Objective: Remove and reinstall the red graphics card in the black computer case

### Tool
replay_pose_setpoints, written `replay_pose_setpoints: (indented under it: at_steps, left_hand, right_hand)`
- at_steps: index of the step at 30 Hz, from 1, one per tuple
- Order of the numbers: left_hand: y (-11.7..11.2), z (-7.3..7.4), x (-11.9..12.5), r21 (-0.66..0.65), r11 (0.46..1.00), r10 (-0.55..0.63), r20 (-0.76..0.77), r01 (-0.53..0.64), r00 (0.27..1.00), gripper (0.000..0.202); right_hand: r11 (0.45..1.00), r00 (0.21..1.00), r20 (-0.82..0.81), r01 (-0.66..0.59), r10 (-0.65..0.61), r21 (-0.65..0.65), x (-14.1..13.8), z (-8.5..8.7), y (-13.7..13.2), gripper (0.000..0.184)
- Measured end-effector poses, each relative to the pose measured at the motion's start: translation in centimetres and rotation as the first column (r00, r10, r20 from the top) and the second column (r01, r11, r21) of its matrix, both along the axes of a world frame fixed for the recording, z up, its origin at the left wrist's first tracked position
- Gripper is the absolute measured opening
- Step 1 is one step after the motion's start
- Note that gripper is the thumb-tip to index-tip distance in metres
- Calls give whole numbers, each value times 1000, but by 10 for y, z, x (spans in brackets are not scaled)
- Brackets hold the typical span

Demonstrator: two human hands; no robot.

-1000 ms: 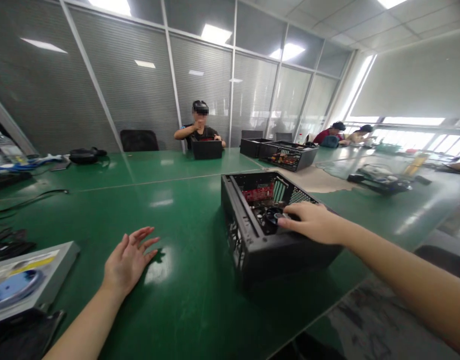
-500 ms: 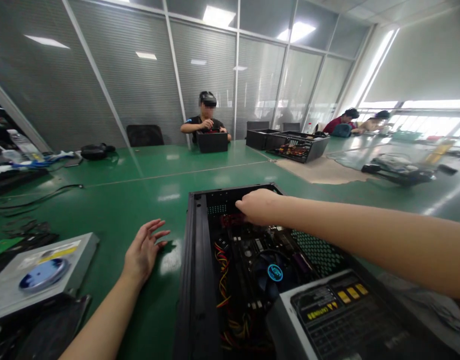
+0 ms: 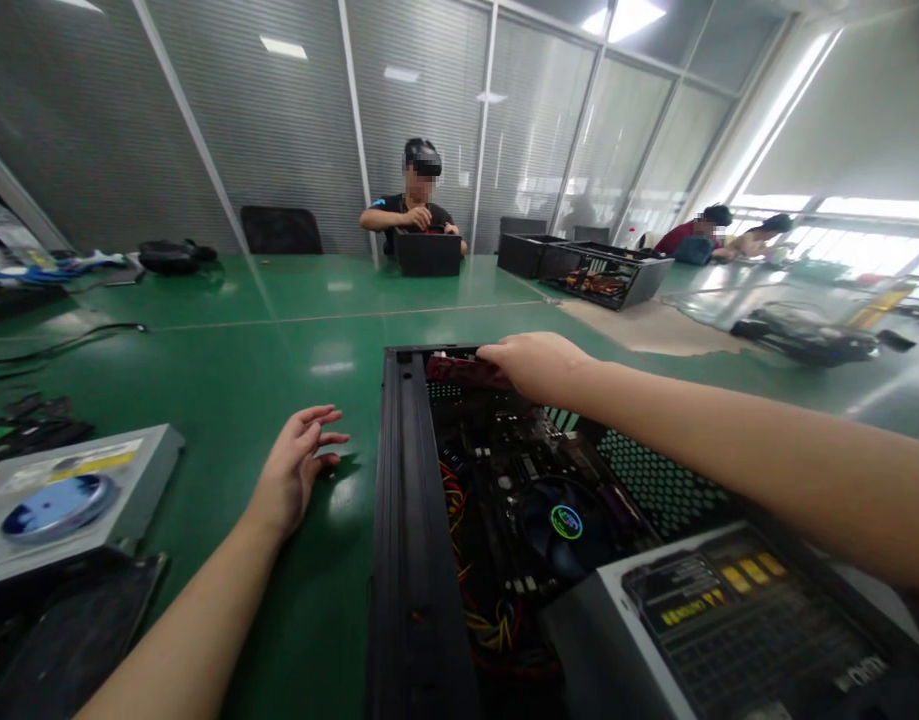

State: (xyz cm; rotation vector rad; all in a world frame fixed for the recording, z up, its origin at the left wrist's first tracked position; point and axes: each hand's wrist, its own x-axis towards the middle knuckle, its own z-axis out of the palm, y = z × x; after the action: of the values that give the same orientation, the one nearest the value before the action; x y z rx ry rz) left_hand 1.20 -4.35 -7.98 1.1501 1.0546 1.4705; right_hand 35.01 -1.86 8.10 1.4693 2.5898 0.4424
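Grasping red card (image 3: 463,371) in open computer case (image 3: 406,520): right hand (image 3: 538,365); left hand (image 3: 298,470) grip released.

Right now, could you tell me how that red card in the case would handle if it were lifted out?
The red card, gripped by the right hand, looks like a thin, flat board: probably stiff and light. Likely fragile too, so best held by its edges.

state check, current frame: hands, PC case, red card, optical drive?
PC case: side open, internals exposed.
Red card: at case's far end, gripped by right hand.
Left hand: open, flat on green table.
Optical drive: lying flat, untouched.
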Motion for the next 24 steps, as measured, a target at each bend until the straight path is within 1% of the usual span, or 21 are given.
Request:
replay_pose_setpoints:
  at_steps: [3, 6, 8, 10, 13, 15, 19, 22, 24]
  left_hand:
    - [0, -1, -2, -10, 1000, -10, 7, 10, 1000, 43]
    - [1, -1, -3, -22, 999, -25, -7, 25, 1000, 44]
    - [1, -1, -4, -28, 999, -38, -28, 37, 999, 45]
    - [0, -1, -4, -32, 999, -45, -40, 44, 998, 46]
    - [-1, 0, -5, -37, 998, -49, -37, 47, 998, 46]
    - [-2, 1, -5, -37, 998, -55, -42, 54, 998, 46]
    - [-4, 3, -6, -37, 998, -59, -64, 57, 996, 48]
    - [-5, 4, -9, -32, 998, -47, -69, 45, 997, 48]
    - [-6, 5, -10, -26, 999, -44, -70, 42, 997, 49]
  right_hand:
    - [994, 995, 95, 32, -22, -107, 3, -7, 5, 27]
    - [978, 983, 184, 61, -24, -199, 5, -17, 15, 29]
    - [973, 982, 189, 69, -27, -222, 7, -20, 20, 31]
    - [972, 988, 157, 44, -7, -231, 9, -20, 22, 34]
    - [964, 991, 127, 5, 30, -266, 9, -19, 19, 38]
    - [957, 989, 144, 10, 33, -291, 7, -20, 16, 39]
    - [960, 989, 144, 16, 26, -279, 2, -17, 13, 33]
    - [971, 995, 101, 17, 8, -240, 2, -13, 12, 32]
    - [973, 996, 88, 36, -17, -228, 2, -13, 11, 32]
